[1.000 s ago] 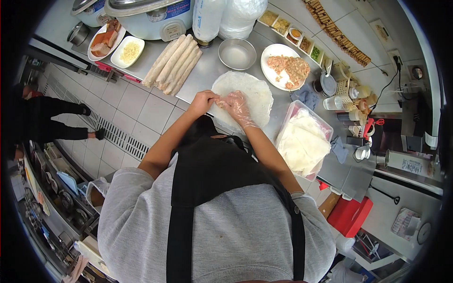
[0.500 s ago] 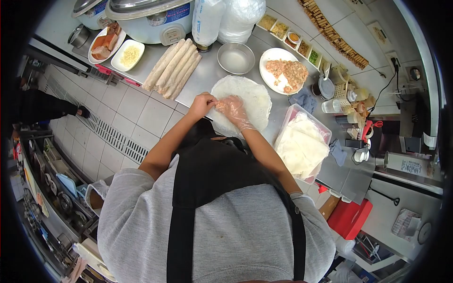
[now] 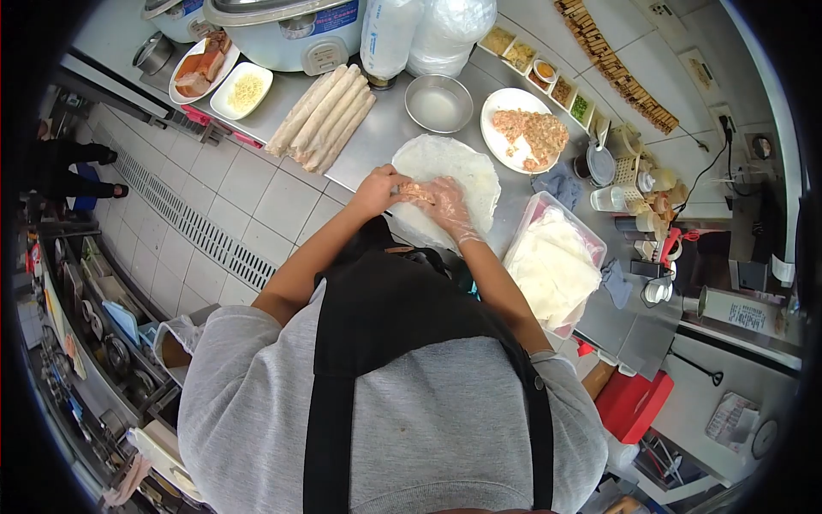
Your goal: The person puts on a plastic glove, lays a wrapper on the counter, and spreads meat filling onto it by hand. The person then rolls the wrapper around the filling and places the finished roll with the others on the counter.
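Note:
A round white wrapper sheet (image 3: 471, 167) lies flat on the steel counter before me. On its near-left part is a small strip of pinkish minced filling (image 3: 414, 194). My right hand (image 3: 445, 206), in a clear plastic glove, rests over the sheet with its fingers closed around the filling. My bare left hand (image 3: 377, 190) is at the sheet's left edge, its bent fingers touching the left end of the filling; their tips are partly hidden. Beyond the sheet, a white plate (image 3: 514, 164) bears more minced filling (image 3: 535, 135).
Long pale rolls (image 3: 324, 118) are stacked at left. A metal bowl (image 3: 438, 104) stands behind the sheet. Stacked wrappers (image 3: 552, 267) fill a plastic box at right. Rice cookers (image 3: 291, 47) and a condiment rack (image 3: 556, 86) line the back. Another person's legs (image 3: 81, 171) are at far left.
My left fingers have moved over the filling from the sheet's edge, and more filling shows between my hands. The view has shifted slightly. The other person's legs have moved; both feet now show.

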### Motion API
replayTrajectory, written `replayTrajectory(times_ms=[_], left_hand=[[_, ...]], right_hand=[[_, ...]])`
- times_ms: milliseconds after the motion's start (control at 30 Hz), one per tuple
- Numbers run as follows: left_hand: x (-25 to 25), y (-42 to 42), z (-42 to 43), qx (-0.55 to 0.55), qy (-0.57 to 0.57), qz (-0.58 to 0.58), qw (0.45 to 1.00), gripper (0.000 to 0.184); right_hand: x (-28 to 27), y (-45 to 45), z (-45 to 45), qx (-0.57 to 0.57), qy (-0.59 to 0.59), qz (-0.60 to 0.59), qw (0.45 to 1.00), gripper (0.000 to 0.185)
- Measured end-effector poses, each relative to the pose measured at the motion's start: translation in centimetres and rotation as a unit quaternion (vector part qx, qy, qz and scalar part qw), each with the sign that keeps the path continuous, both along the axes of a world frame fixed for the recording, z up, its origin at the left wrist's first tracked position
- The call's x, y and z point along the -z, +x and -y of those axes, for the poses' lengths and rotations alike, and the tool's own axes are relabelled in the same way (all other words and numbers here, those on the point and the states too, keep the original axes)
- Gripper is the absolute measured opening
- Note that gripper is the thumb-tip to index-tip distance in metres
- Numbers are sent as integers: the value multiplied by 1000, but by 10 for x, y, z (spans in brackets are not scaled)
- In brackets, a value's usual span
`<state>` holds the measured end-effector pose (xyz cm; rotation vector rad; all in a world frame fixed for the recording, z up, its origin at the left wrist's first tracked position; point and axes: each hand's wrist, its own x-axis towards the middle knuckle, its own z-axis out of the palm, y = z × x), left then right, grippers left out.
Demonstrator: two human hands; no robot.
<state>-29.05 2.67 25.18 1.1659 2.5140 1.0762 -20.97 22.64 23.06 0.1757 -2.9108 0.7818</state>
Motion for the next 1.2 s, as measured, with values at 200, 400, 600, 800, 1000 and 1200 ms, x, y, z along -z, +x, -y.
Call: replayTrajectory(times_ms=[200,400,600,800,1000,1200], left_hand=[[-12,9,-9,-33,-40,-16,998,42],[-15,7,-17,-3,-65,-56,996,27],[-13,4,-20,14,-91,-71,993,25],[-16,2,-18,12,-82,-64,995,26],[-7,-8,-7,36,-43,-5,998,36],[4,-13,-4,45,-56,-40,997,47]], right_hand=[[-26,14,-4,6,30,18,999,39],[-45,17,7,79,-41,-74,993,28],[-35,19,6,41,-172,-96,980,5],[-40,7,0,12,-119,-52,991,6],[-41,4,6,0,-42,-20,999,18],[-32,5,13,12,7,-41,999,59]])
